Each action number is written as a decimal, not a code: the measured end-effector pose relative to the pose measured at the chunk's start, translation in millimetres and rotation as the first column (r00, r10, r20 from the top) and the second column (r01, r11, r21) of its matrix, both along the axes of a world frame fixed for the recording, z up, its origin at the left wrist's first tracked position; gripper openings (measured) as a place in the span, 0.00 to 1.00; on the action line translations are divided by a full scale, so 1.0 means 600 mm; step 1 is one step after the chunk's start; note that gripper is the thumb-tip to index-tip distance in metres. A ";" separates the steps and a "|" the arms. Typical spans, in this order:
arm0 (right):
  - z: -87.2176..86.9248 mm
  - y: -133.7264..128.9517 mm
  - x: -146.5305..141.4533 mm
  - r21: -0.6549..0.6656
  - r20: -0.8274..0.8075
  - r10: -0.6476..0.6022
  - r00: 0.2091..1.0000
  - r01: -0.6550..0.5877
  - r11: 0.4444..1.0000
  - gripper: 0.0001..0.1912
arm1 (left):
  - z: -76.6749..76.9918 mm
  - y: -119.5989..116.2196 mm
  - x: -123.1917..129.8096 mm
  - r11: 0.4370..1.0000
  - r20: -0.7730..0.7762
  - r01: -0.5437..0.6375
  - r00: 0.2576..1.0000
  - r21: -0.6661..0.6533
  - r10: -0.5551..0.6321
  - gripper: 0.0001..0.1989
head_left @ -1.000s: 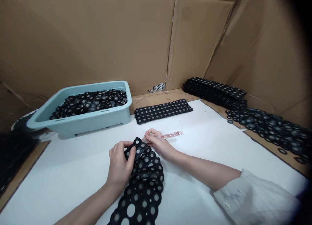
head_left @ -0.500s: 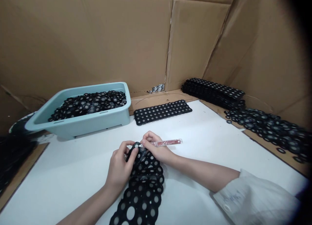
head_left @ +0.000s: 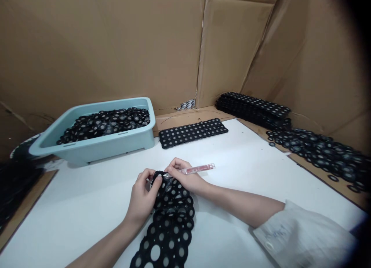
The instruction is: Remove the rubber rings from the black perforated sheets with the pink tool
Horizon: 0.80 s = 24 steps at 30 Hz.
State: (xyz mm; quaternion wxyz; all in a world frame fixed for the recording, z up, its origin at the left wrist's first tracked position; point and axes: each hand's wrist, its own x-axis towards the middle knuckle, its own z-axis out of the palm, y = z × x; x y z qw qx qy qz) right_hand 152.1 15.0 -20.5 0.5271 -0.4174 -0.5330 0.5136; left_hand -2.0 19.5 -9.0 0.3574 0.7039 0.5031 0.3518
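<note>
A black strip (head_left: 171,223) made of joined rings with pale round centres runs from the bottom edge up to both hands. Its far end is pinched between the thumb and fingers of my left hand (head_left: 142,196). My right hand (head_left: 184,177) closes around a slim red-handled tool (head_left: 201,168) wrapped in clear film. The tool's pale pointed tip meets the strip just beside my left thumb. Whether the tip goes into the strip cannot be made out. Folds bunch the strip up below my hands, and one centre near the bottom is plain white.
A light-blue tub (head_left: 121,142) of loose black discs stands at the left back. Behind my hands lies a flat dotted panel (head_left: 193,133). Stacked panels (head_left: 252,107) and a heap of loose rings (head_left: 321,154) line the right edge. Cardboard walls (head_left: 145,47) enclose the white table (head_left: 95,206).
The tool's tip and my right fingers have shifted slightly left. My left fingers have moved a little on the strip's end, which now lies flatter under the thumb.
</note>
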 end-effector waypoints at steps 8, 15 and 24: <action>0.001 -0.004 -0.002 -0.014 0.001 0.014 1.000 -0.014 1.000 0.12 | 0.002 -0.004 0.004 0.999 0.120 -0.004 0.993 -0.036 0.008 0.10; 0.003 -0.010 -0.002 -0.011 0.047 0.002 0.999 -0.002 1.000 0.11 | -0.003 -0.002 0.003 0.996 0.012 -0.048 0.999 0.068 0.048 0.10; -0.001 -0.015 -0.002 -0.008 0.051 0.046 0.998 -0.046 0.999 0.09 | -0.005 0.000 0.007 0.998 0.066 -0.016 0.998 -0.056 0.020 0.12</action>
